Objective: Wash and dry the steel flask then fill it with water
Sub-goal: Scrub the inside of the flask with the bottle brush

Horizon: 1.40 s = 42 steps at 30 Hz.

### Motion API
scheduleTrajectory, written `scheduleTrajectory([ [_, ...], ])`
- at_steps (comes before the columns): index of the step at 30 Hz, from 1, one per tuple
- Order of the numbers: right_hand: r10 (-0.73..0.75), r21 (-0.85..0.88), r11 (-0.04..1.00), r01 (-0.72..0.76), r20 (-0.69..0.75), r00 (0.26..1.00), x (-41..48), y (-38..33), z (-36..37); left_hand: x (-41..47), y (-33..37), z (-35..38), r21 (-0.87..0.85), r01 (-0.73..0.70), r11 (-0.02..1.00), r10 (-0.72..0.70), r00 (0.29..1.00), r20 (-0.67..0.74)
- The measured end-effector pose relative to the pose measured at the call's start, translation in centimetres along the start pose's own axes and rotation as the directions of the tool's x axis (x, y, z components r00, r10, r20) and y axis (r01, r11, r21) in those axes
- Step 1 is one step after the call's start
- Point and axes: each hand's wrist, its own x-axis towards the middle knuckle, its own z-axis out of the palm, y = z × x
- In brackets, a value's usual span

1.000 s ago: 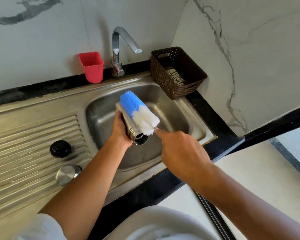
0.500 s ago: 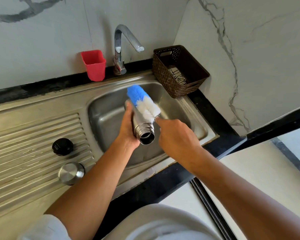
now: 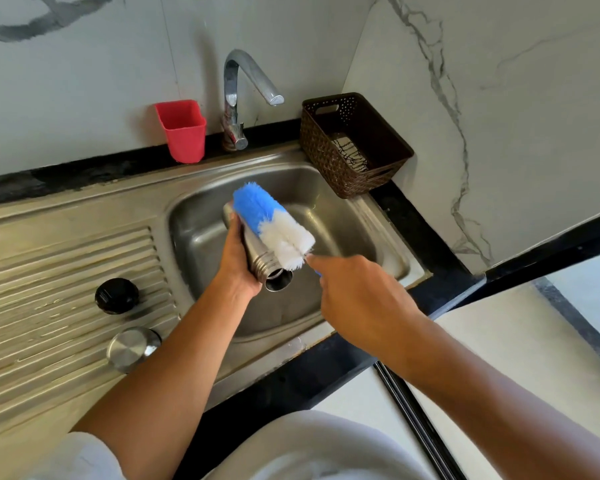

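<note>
The steel flask [image 3: 261,259] lies tilted over the sink basin [image 3: 343,223], open mouth toward me, gripped around its body by my left hand [image 3: 238,263]. A bottle brush with a blue and white bristle head [image 3: 274,225] rests along the flask's outer side. My right hand [image 3: 357,299] holds the brush's handle, index finger stretched toward the bristles; most of the handle is hidden under the hand. The flask's black stopper [image 3: 116,295] and steel cap [image 3: 132,348] sit on the ribbed draining board [image 3: 49,271] to the left.
A chrome tap [image 3: 238,95] stands behind the basin, no water running. A red cup [image 3: 182,131] is left of the tap, a brown woven basket [image 3: 354,143] holding a patterned cloth to its right. Marble walls close the back and right.
The brush has slid back and forth along the flask's outside, and the flask has turned a little in my left hand. Both hands keep their hold.
</note>
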Motion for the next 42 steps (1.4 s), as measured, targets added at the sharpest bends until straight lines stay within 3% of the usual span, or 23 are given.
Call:
scheduleTrajectory([
  [2, 0.004, 0.015, 1.0, -0.003, -0.047, 0.999, 0.5, 0.0, 0.3, -0.3, 0.0, 0.4, 0.016, 0.035, 0.999, -0.035, 0.999, 0.008],
  [5, 0.076, 0.143, 0.987, -0.077, 0.011, 0.997, 3.4, 0.5, -0.1, -0.6, -0.8, 1.8, 0.065, 0.105, 0.992, -0.103, 0.994, -0.028],
  [10, 0.056, 0.144, 0.987, -0.071, 0.107, 0.993, 1.0, 1.1, -0.2, 0.5, 0.6, -0.3, -0.005, 0.023, 1.0, -0.023, 0.994, -0.104],
  [16, 0.111, 0.221, 0.968, -0.114, 0.026, 0.993, 3.4, 0.8, -0.2, -0.5, -1.1, 1.6, 0.038, 0.039, 0.999, -0.04, 0.999, 0.029],
  [20, 0.06, 0.168, 0.983, -0.079, 0.112, 0.992, 0.6, 1.7, 0.4, 0.4, 1.0, -0.3, -0.122, 0.044, 0.992, -0.051, 0.997, -0.053],
  [27, 0.143, 0.336, 0.935, -0.117, -0.053, 0.988, 4.2, 2.9, -0.2, -0.3, -0.4, 1.9, -0.005, 0.053, 0.999, -0.053, 0.996, -0.071],
  [32, 0.116, 0.239, 0.965, -0.111, -0.005, 0.993, 2.2, 5.7, -3.4, 0.1, 1.1, -0.5, 0.095, 0.081, 0.992, -0.075, 0.995, -0.068],
  [37, 0.101, 0.171, 0.98, -0.099, -0.007, 0.995, 5.8, 4.2, -3.6, -0.9, -0.6, 1.3, 0.218, 0.157, 0.963, -0.162, 0.987, 0.006],
  [42, 0.072, 0.085, 0.993, -0.077, 0.06, 0.996, 5.5, 4.2, -7.1, -0.2, 0.2, 0.2, 0.147, 0.144, 0.979, -0.152, 0.987, 0.047],
])
